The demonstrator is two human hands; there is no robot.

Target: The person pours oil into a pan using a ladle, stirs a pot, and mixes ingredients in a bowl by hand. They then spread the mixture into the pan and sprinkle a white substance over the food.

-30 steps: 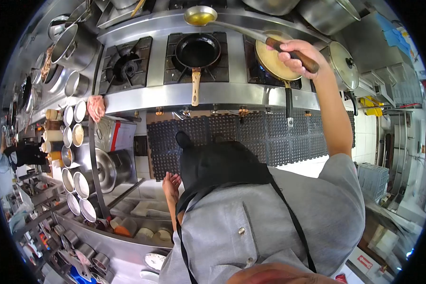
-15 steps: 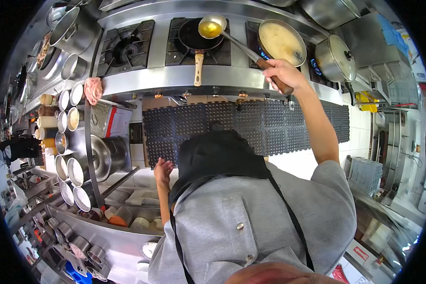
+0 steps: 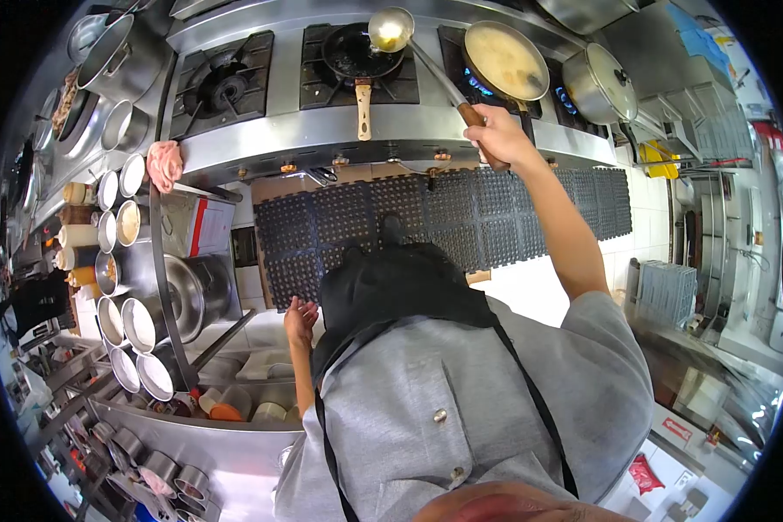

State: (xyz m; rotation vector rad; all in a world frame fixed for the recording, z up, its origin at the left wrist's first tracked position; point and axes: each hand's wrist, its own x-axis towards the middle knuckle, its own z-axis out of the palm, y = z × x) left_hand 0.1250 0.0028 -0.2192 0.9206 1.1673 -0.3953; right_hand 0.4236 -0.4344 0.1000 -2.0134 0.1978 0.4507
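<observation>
My right hand (image 3: 499,136) is wrapped round the brown handle of a steel ladle (image 3: 391,33). The ladle's bowl is over the right rim of a black frying pan (image 3: 350,57) and holds a little yellow liquid. Glossy patches show on the frying pan's dark surface; its pale handle points towards me. To the right, a wide pan (image 3: 505,57) of cloudy pale-yellow liquid sits above a blue flame. My left hand (image 3: 301,320) hangs low beside my black apron (image 3: 400,283), fingers apart, with nothing in it.
A lidded pot (image 3: 602,83) stands by another blue flame on the right. At left are a bare burner (image 3: 226,85), a pink cloth (image 3: 164,165) on the corner and several round metal containers (image 3: 137,324). A black mat (image 3: 444,204) covers the floor before the stove.
The ladle's bowl holds less yellow liquid than before, and glossy patches now show in the frying pan. My view has shifted slightly; my left hand still hangs at my side.
</observation>
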